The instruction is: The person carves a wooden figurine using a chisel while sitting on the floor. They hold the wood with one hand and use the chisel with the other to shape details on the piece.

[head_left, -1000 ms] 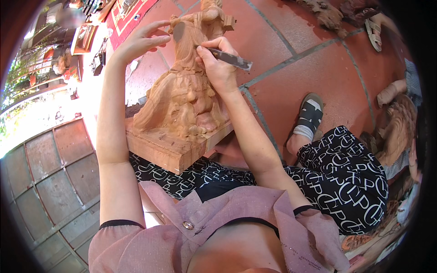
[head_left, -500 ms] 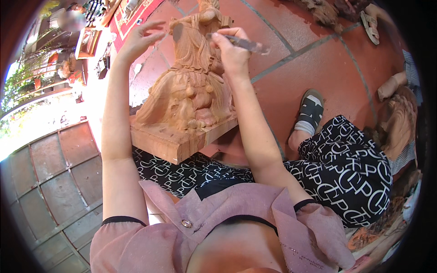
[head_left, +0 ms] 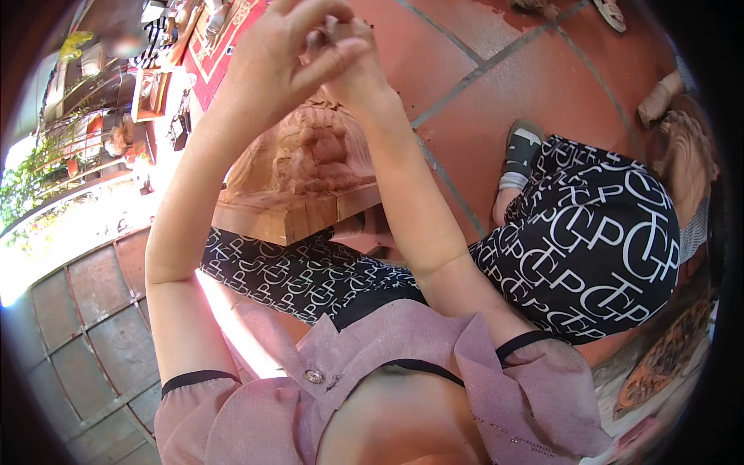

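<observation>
The left hand (head_left: 275, 58) has swung in from the carving's left side and now crosses in front of the right hand (head_left: 360, 74), and the slim tool that showed in the right hand is out of sight; the left hand is half curled, fingers bent and thumb stretched across the right one, though whether it pinches anything I cannot tell; the right hand's fingers are mostly covered, so I cannot tell how far they are closed or what they have hold of; the wood carving (head_left: 310, 151) sits just beyond the lap, its upper part hidden by the hands; its thick block base (head_left: 267, 223) is nearest the body, close by the patterned black trousers (head_left: 589, 232), probably so that the work is steady and within reach of both hands; the long axis runs from the base away from the person, toward the top of the view, with one corner of the base pointing back at the lap; whether the piece stands upright or leans I cannot tell; off to the right, a dark strapped sandal (head_left: 521, 151) rests on the red tile floor (head_left: 496, 101)
</observation>
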Demonstrator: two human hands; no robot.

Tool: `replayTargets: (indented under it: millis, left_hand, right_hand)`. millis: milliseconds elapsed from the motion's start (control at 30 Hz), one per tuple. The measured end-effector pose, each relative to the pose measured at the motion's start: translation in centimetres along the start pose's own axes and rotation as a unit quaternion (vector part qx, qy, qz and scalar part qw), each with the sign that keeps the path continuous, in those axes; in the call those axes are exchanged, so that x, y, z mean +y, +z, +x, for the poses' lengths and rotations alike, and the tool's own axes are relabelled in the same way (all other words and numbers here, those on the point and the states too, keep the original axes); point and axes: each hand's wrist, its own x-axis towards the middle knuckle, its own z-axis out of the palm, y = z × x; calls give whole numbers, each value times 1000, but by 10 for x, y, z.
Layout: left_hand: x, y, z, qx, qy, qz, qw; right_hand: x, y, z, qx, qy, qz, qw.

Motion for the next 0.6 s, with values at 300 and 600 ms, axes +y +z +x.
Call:
replayTargets:
  millis: [300, 600]
  left_hand:
    - [-43, -9, 10, -100, -245, -231, 937]
    - [-62, 47, 57, -267, -85, -49, 959]
  right_hand:
    - [2, -30, -10, 42, 13, 48, 998]
    - [51, -32, -15, 18, 114, 236, 965]
